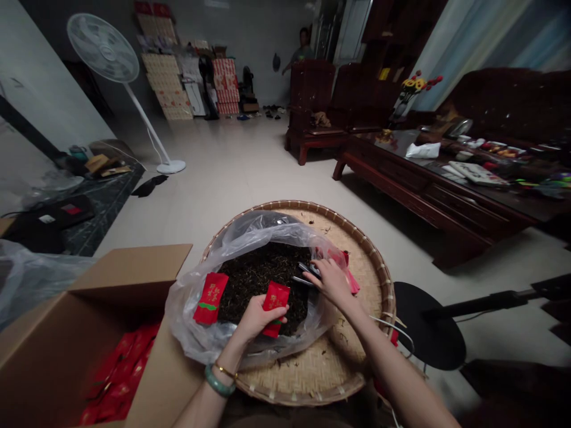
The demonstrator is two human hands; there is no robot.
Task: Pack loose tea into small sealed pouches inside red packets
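Note:
My left hand (255, 318) is closed around a red packet (277, 292) with gold lettering, held above the dark dried leaves (261, 266), which look like tea. The leaves fill an open clear plastic bag (185, 309). In my right hand (333, 280) are metal tongs (304, 280), their two tips apart and pointing left over the leaves. Another red packet (212, 294) lies on the left side of the bag. More red packets (352, 280) are partly hidden behind my right hand. Everything rests on a round woven bamboo tray (375, 255).
An open cardboard box (134, 264) with red sealed packets (122, 374) stands at left. To the right are a black round stand base (428, 327) and a dark wooden table (401, 184). A white fan (172, 166) and a person (302, 53) are farther back.

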